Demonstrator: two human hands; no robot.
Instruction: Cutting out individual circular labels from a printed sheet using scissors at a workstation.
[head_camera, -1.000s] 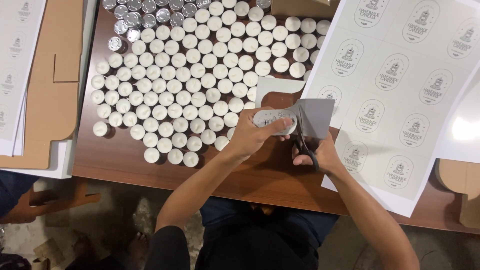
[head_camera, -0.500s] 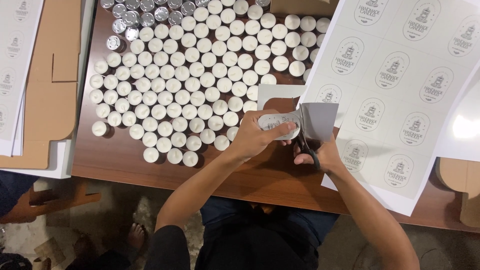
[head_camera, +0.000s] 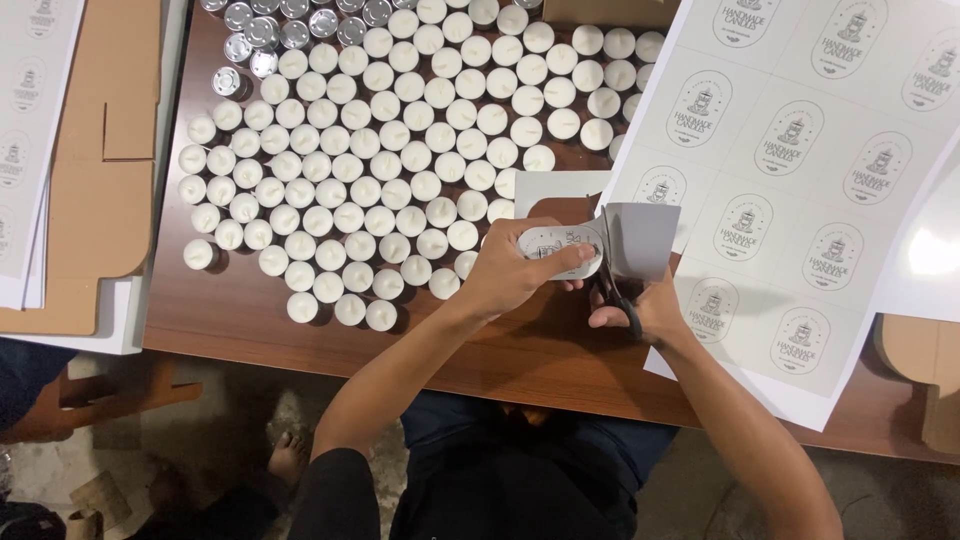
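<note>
Since half a second ago the cut-out label (head_camera: 560, 248) has turned slightly in the left hand (head_camera: 510, 275).
Left fingers pinch it above the table edge; right hand (head_camera: 640, 312) grips scissors (head_camera: 612, 280) beside tealight candles (head_camera: 370, 170) and a label sheet (head_camera: 800, 190).

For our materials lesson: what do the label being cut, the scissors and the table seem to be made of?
Label: thin matte white paper, likely sticker stock; it bends in the left hand.
Scissors in the right hand: dark handles, probably plastic; blades mostly hidden.
Table: brown wood or wood-look laminate, faint grain, slight sheen.
</note>
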